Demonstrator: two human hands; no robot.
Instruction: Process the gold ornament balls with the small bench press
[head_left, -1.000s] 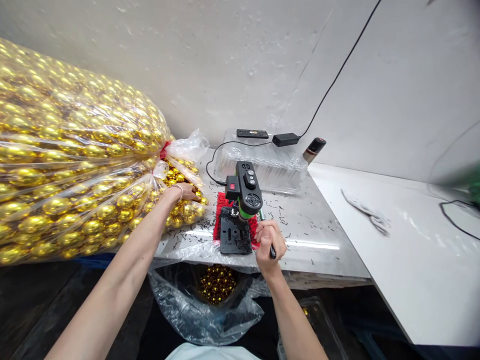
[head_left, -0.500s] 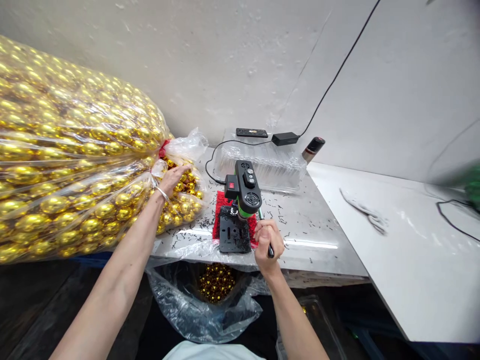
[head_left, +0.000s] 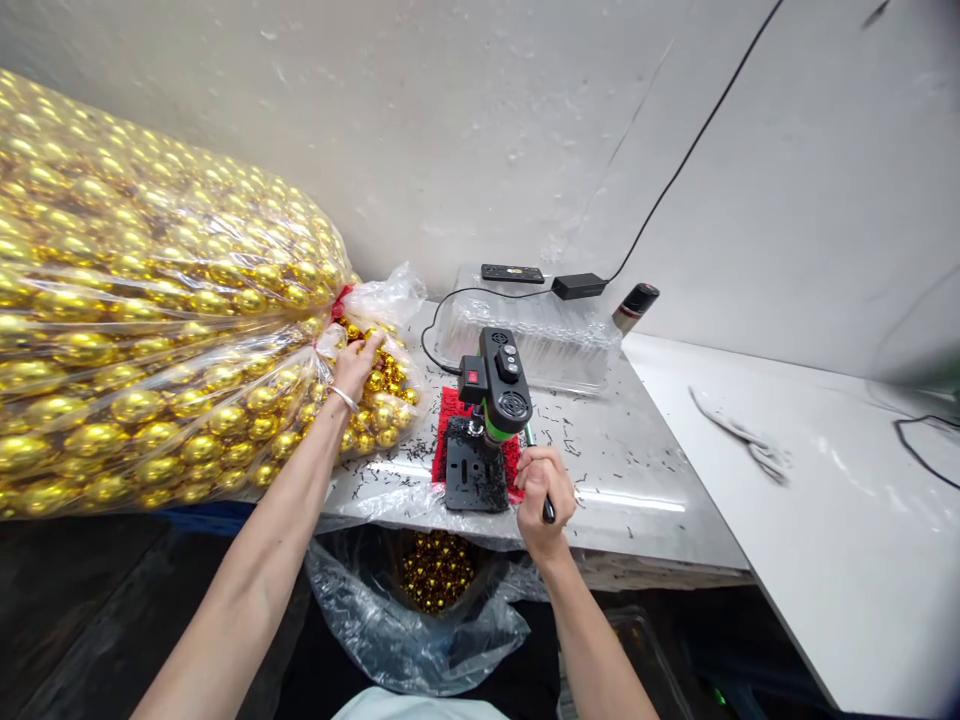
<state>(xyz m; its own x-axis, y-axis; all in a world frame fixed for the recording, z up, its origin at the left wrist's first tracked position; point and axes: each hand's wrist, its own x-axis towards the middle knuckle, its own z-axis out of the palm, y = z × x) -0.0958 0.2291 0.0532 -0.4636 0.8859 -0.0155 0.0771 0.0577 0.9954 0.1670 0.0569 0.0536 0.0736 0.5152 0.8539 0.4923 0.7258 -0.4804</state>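
My left hand [head_left: 355, 368], a bracelet at its wrist, reaches into the open neck of a clear plastic bag [head_left: 392, 410] of shiny gold balls. Its fingers are apart and touch the balls; the fingertips are partly hidden. My right hand [head_left: 545, 488] is wrapped round the black-ended lever handle [head_left: 549, 511] of a small bench press machine [head_left: 504, 385]. This machine has a black body, a red switch and a green ring. A slotted black base plate [head_left: 465, 468] lies under its head, on a red mat [head_left: 450, 405].
A huge bag of gold balls [head_left: 150, 330] fills the left. Below the table edge hangs a plastic-lined container [head_left: 480, 640] with gold balls. Behind the machine sit a clear tray [head_left: 525, 335], a power adapter [head_left: 580, 287] and a dark-capped can [head_left: 635, 307]. Scissors [head_left: 742, 435] lie right. Black scraps litter the tabletop.
My left hand has shifted slightly among the gold balls, its fingers more bent. The right hand stays on the lever. The whole view has moved a little, with things appearing farther right.
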